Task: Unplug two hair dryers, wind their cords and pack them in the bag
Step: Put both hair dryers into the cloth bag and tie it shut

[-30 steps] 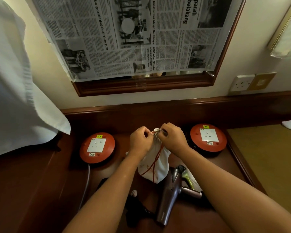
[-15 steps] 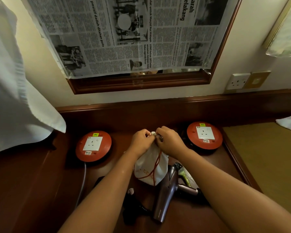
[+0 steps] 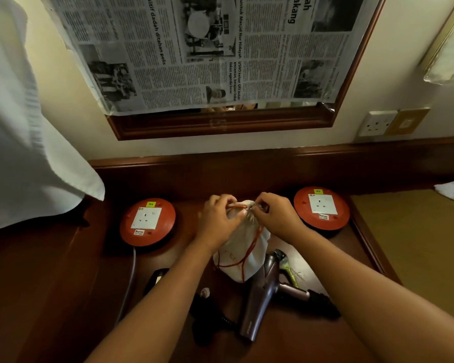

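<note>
Both hands have shifted slightly since the earlier frames; the bag's neck now looks more gathered and an orange loop shows between the fingers.

Left to right: white cloth (image 3: 24, 153) hangs over the desk's left end. Left red socket reel (image 3: 147, 221) has no plug in it; its grey cable (image 3: 127, 286) trails toward the front. Left hand (image 3: 219, 218) pinches the orange drawstring (image 3: 252, 244) at the neck of the white bag (image 3: 243, 254); right hand (image 3: 278, 218) pinches the gathered neck from the other side. Hands nearly touch, both clamped on the bag's top. Bag stands mid-desk, bulging; contents hidden.

Below the bag, a dark dryer (image 3: 207, 318) and a bronze dryer (image 3: 260, 299) lie on the desk (image 3: 312, 347), side by side, outside the bag. Right red socket reel (image 3: 321, 208) is also free of plugs.

Judgement: unplugging looks done; whether the cords are wound cannot be told; packing remains.

Room: raised wooden back edge (image 3: 247, 169) sits close behind the reels, and a step-up edge (image 3: 367, 244) bounds the right. Open desk lies mostly toward the front, already crowded by dryers.
</note>
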